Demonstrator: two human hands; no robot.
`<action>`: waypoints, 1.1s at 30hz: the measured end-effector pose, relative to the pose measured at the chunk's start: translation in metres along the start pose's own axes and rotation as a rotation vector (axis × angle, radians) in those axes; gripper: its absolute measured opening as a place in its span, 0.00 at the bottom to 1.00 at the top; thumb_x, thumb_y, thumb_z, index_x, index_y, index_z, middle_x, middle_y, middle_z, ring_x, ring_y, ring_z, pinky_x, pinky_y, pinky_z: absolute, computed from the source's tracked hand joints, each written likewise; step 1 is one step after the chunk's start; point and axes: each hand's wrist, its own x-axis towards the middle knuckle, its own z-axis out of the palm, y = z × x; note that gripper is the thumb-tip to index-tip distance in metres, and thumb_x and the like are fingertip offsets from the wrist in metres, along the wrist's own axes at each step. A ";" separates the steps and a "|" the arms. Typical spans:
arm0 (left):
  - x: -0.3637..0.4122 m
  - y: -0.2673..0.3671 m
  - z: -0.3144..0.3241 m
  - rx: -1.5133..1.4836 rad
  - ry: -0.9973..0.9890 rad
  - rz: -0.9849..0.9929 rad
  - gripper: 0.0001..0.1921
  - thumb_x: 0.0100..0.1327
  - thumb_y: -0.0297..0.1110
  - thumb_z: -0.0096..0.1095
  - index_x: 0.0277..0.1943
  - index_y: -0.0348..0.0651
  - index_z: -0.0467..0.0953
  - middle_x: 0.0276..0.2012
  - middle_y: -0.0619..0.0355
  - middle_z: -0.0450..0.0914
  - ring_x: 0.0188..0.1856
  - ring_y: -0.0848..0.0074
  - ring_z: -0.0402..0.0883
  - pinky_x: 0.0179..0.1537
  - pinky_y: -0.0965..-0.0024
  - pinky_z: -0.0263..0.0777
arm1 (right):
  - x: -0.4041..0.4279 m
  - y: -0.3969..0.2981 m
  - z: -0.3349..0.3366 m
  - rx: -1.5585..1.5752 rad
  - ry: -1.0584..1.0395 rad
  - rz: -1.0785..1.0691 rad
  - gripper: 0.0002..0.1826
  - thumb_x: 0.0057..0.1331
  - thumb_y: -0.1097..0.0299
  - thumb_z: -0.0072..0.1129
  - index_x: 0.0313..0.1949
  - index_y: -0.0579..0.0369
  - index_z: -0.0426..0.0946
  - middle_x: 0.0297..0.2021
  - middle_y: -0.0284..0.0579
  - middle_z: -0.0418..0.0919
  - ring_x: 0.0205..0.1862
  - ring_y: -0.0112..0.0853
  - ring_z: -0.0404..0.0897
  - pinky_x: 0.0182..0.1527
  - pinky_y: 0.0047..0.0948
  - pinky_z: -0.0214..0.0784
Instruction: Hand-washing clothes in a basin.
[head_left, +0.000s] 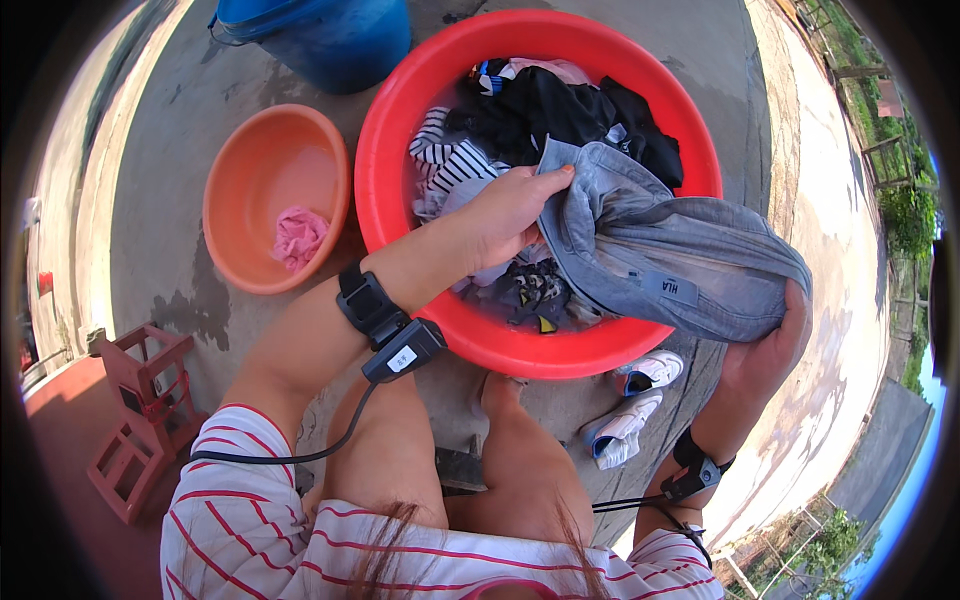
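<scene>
A wet grey-blue collared shirt (675, 247) is stretched between my two hands, over the right side of a large red plastic basin (525, 360). My left hand (510, 214) pinches the shirt's collar edge between thumb and fingers, above the basin. My right hand (772, 345) is beyond the basin's right rim, under and partly inside the other end of the shirt, its fingers largely hidden by the cloth. In the basin, black clothes (555, 105), a black-and-white striped garment (465, 165) and a dark patterned garment (536, 289) lie soaking in cloudy water.
An orange basin (262, 172) with a pink cloth (300, 238) stands left of the red one. A blue bucket (337, 45) is at the top. White shoes (622, 427) stand on the concrete near my knees. A reddish wooden frame (146, 405) is at the lower left.
</scene>
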 end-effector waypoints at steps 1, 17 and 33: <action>-0.005 0.011 0.016 -0.074 -0.025 0.044 0.13 0.66 0.37 0.50 0.48 0.40 0.71 0.37 0.61 0.79 0.38 0.77 0.79 0.40 0.72 0.75 | 0.003 -0.007 -0.004 0.010 -0.012 -0.030 0.14 0.63 0.71 0.46 0.46 0.65 0.67 0.40 0.47 0.74 0.43 0.30 0.75 0.48 0.29 0.69; 0.041 -0.076 -0.121 1.926 -0.116 0.405 0.34 0.47 0.22 0.56 0.61 0.54 0.64 0.64 0.51 0.58 0.57 0.59 0.64 0.53 0.61 0.62 | -0.025 0.267 -0.010 -1.090 -0.973 -0.192 0.42 0.49 0.84 0.45 0.65 0.47 0.51 0.64 0.73 0.37 0.60 0.71 0.50 0.57 0.41 0.59; 0.064 -0.144 -0.148 2.306 -0.323 -0.234 0.24 0.59 0.28 0.47 0.59 0.58 0.66 0.55 0.52 0.70 0.48 0.60 0.78 0.41 0.58 0.73 | -0.052 0.331 -0.022 -1.600 -1.446 -0.097 0.21 0.55 0.71 0.49 0.51 0.54 0.67 0.36 0.54 0.78 0.41 0.47 0.78 0.42 0.39 0.71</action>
